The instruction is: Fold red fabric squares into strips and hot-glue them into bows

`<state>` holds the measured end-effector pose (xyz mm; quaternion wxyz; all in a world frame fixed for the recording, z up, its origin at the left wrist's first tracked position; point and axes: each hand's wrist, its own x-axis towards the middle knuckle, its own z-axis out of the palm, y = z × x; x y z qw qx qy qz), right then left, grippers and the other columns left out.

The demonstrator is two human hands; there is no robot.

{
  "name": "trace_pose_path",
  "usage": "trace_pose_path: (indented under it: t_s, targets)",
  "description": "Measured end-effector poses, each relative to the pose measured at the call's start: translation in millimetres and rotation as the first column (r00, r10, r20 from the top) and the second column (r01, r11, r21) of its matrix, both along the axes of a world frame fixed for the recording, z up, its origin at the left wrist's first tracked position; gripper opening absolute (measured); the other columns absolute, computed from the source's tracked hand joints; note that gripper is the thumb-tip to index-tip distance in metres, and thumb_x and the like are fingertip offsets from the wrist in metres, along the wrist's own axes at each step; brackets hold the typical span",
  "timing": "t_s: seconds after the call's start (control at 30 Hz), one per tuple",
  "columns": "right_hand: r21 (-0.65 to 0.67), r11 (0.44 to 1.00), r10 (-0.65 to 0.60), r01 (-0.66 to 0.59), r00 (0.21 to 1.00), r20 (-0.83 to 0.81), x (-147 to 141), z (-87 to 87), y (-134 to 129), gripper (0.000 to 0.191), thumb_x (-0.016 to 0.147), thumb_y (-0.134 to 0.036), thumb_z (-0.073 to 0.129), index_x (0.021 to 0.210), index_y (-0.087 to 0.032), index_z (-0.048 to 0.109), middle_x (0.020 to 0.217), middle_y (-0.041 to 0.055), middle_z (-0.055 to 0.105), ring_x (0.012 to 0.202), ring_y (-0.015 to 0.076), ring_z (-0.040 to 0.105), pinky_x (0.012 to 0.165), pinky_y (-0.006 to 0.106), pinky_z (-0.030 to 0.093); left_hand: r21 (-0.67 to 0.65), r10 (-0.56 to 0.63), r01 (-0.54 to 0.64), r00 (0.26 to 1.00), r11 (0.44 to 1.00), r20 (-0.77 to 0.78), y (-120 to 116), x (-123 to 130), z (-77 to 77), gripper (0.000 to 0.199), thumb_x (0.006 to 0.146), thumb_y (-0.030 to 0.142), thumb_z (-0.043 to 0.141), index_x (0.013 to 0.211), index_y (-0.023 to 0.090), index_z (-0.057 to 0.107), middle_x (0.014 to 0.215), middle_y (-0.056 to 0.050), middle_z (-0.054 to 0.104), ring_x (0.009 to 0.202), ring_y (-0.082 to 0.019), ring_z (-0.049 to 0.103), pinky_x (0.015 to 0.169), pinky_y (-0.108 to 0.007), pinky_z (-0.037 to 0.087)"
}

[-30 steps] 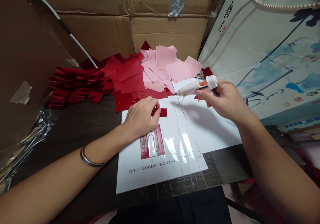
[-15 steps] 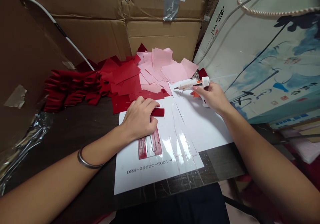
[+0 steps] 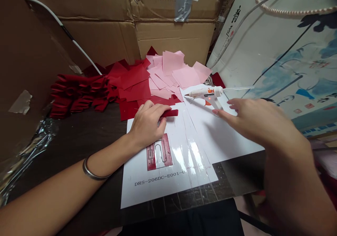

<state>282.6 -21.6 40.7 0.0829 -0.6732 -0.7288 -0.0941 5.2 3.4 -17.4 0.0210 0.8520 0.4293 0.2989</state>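
My left hand (image 3: 149, 123) is closed around a folded strip of red fabric (image 3: 170, 113), whose end sticks out to the right past my fingers. It rests over a white printed sheet (image 3: 147, 195) that has a picture of a red rectangle with a metal clip-like shape. My right hand (image 3: 244, 115) is apart from the hot glue gun, thumb and fingers spread, with nothing in it. The white hot glue gun (image 3: 207, 93) with orange parts stands on the white paper (image 3: 223, 134), nozzle pointing left, a clear glue stick out of its back.
Piles of red fabric pieces (image 3: 135, 78) and pink fabric pieces (image 3: 172, 69) lie at the back. Folded red pieces (image 3: 76, 92) are bunched at left. A cardboard box (image 3: 105, 36) walls the rear; a paper bag (image 3: 276, 60) leans at right. A white cable (image 3: 52, 15) hangs at left.
My right hand has let go of the hot glue gun and drawn back to the right. My left hand still holds the red strip, which is now tilted up slightly.
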Motion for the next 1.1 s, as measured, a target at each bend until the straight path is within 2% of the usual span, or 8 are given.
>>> trace_pose_path:
  t_s: [0.1, 0.17, 0.23, 0.37, 0.5, 0.63, 0.8, 1.1]
  targets:
    - [0.03, 0.981, 0.196, -0.194, 0.971, -0.139, -27, 7.4, -15, 0.032, 0.084, -0.05, 0.061, 0.094, -0.021, 0.068, 0.063, 0.0054, 0.065, 0.052, 0.0214, 0.056, 0.05, 0.033, 0.035, -0.003, -0.056, 0.057, 0.992, 0.998, 0.114, -3, 1, 3.6, 0.028, 0.085, 0.014, 0.052, 0.11, 0.017, 0.064, 0.097, -0.005, 0.07, 0.085, -0.021, 0.052, 0.078, -0.037, 0.048]
    - [0.063, 0.925, 0.375, -0.375, 0.873, -0.313, -44, 3.8, -16, 0.034, 0.083, -0.04, 0.066, 0.109, -0.019, 0.064, 0.078, 0.0045, 0.069, 0.058, 0.0178, 0.059, 0.057, 0.033, 0.043, 0.001, -0.123, 0.125, 0.975, 0.992, 0.183, -5, 2, 6.0, 0.028, 0.085, 0.013, 0.052, 0.11, 0.018, 0.064, 0.094, -0.004, 0.07, 0.086, -0.02, 0.053, 0.078, -0.036, 0.05]
    - [0.193, 0.847, 0.526, -0.495, 0.73, -0.437, -56, -5.8, -11, 0.032, 0.082, -0.033, 0.068, 0.109, -0.017, 0.062, 0.088, 0.0042, 0.069, 0.056, 0.0124, 0.055, 0.06, 0.031, 0.045, 0.019, -0.194, 0.195, 0.954, 0.981, 0.229, -6, 1, 7.1, 0.029, 0.086, 0.01, 0.052, 0.11, 0.02, 0.064, 0.093, -0.004, 0.068, 0.087, -0.019, 0.054, 0.078, -0.034, 0.051]
    - [0.377, 0.741, 0.668, -0.556, 0.548, -0.504, -65, -26.1, 1, 0.019, 0.081, -0.021, 0.067, 0.1, -0.018, 0.064, 0.079, -0.0004, 0.065, 0.051, 0.0083, 0.046, 0.055, 0.026, 0.042, 0.109, -0.301, 0.281, 0.909, 0.954, 0.288, -4, 0, 3.9, 0.032, 0.083, 0.006, 0.053, 0.11, 0.022, 0.063, 0.093, -0.004, 0.062, 0.089, -0.017, 0.056, 0.077, -0.032, 0.052]
    - [0.486, 0.661, 0.747, -0.572, 0.447, -0.491, -66, -31.9, 4, 0.014, 0.08, -0.011, 0.064, 0.092, -0.018, 0.066, 0.072, -0.0016, 0.063, 0.052, 0.0081, 0.045, 0.052, 0.024, 0.04, 0.201, -0.417, 0.369, 0.846, 0.907, 0.331, 1, -1, -0.8, 0.034, 0.08, 0.003, 0.056, 0.11, 0.019, 0.062, 0.095, -0.005, 0.059, 0.09, -0.017, 0.059, 0.075, -0.031, 0.053]
    - [0.546, 0.6, 0.798, -0.584, 0.392, -0.458, -69, -32.3, 3, 0.019, 0.079, -0.004, 0.062, 0.092, -0.017, 0.067, 0.075, 0.0012, 0.067, 0.055, 0.0091, 0.051, 0.051, 0.023, 0.042, 0.214, -0.457, 0.406, 0.823, 0.889, 0.337, 2, 0, -0.4, 0.037, 0.079, 0.001, 0.057, 0.112, 0.019, 0.06, 0.101, -0.006, 0.065, 0.095, -0.018, 0.06, 0.08, -0.034, 0.055]
    - [0.613, 0.538, 0.842, -0.578, 0.395, -0.366, -70, -34.4, 4, 0.019, 0.08, -0.004, 0.061, 0.091, -0.017, 0.065, 0.08, 0.0031, 0.07, 0.063, 0.0113, 0.059, 0.053, 0.024, 0.045, 0.275, -0.451, 0.369, 0.815, 0.888, 0.365, 0, 1, 3.1, 0.039, 0.075, 0.002, 0.063, 0.11, 0.019, 0.06, 0.112, -0.007, 0.07, 0.097, -0.021, 0.06, 0.082, -0.038, 0.055]
    - [0.631, 0.517, 0.853, -0.578, 0.408, -0.326, -71, -36.9, 3, 0.021, 0.077, -0.002, 0.063, 0.092, -0.016, 0.066, 0.08, 0.0049, 0.071, 0.068, 0.0128, 0.063, 0.051, 0.023, 0.045, 0.375, -0.475, 0.347, 0.814, 0.859, 0.334, -1, 2, 6.0, 0.031, 0.074, 0.0, 0.064, 0.1, 0.018, 0.064, 0.103, -0.007, 0.074, 0.092, -0.021, 0.062, 0.077, -0.038, 0.054]
